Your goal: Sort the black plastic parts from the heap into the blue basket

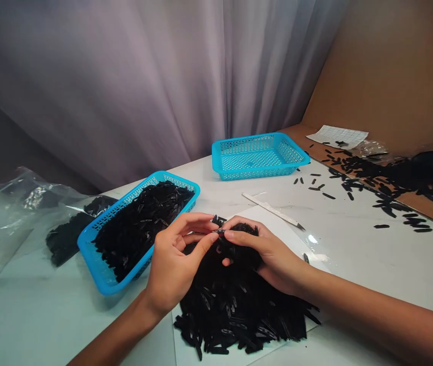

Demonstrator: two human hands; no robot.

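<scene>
Between my two hands is a small, narrow black clip [221, 231], shaped like a snap hair clip. The thumb and fingers of my left hand [178, 254] pinch its left end. My right hand [260, 241] grips the other end with thumb and forefinger. More black pieces show around the right fingers; whether that hand holds them too, I cannot tell. Directly below both hands spreads a large heap of similar black clips [239, 310], lying on white sheets [186, 351].
To the left, a blue basket [104, 287] is filled with black pieces, beside a clear plastic bag [29, 195] holding more. A blue basket [254, 173] stands at the back. A white, dark-tipped tool [273, 209] lies near the sheets. Loose black pieces [388, 206] scatter at right.
</scene>
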